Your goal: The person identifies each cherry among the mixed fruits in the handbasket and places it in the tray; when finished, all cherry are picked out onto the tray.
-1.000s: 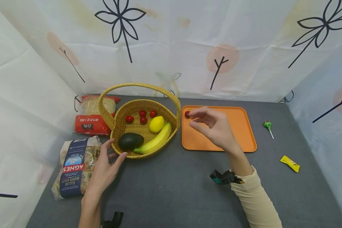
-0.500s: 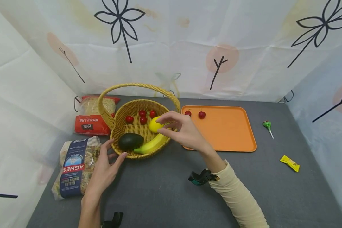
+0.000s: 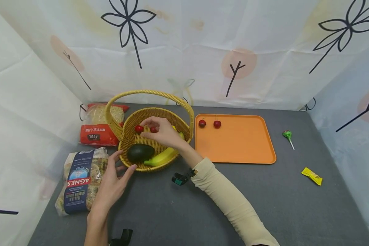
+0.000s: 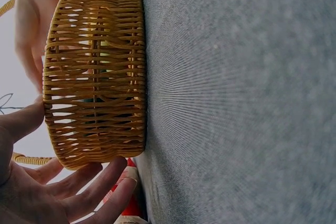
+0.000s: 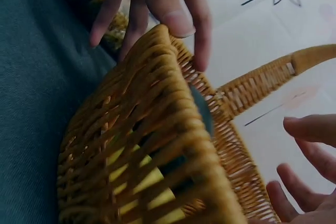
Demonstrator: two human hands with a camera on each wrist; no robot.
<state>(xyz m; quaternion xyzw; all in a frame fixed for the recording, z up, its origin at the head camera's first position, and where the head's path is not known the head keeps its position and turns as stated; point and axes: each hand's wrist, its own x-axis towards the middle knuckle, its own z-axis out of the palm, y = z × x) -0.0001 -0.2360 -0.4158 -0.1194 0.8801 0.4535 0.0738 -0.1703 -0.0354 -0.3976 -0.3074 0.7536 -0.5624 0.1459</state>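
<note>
My left hand (image 3: 112, 184) holds the near left rim of a yellow wicker basket (image 4: 97, 87), thumb at the rim and fingers along the side. Over the basket, my right hand (image 3: 163, 131) reaches in with thumb and fingertips apart, close to a red cherry (image 3: 153, 130). Another cherry (image 3: 139, 128) lies just left of the fingertips. A dark green avocado (image 3: 140, 152) and a banana (image 3: 161, 158) rest in the near part of the basket. The hand hides most of a lemon (image 3: 174, 127) and the other cherries.
Right of the basket lies an orange tray (image 3: 240, 147) with two cherries (image 3: 217, 124) at its far left. A lollipop (image 3: 287, 136) and a yellow-wrapped candy (image 3: 312, 176) are farther right. A red food bag (image 3: 98, 134) and an AGNES bag (image 3: 83, 184) stand left.
My right hand has moved left from over the tray into the basket, uncovering a second cherry on the tray. The left hand stays at the basket rim.
</note>
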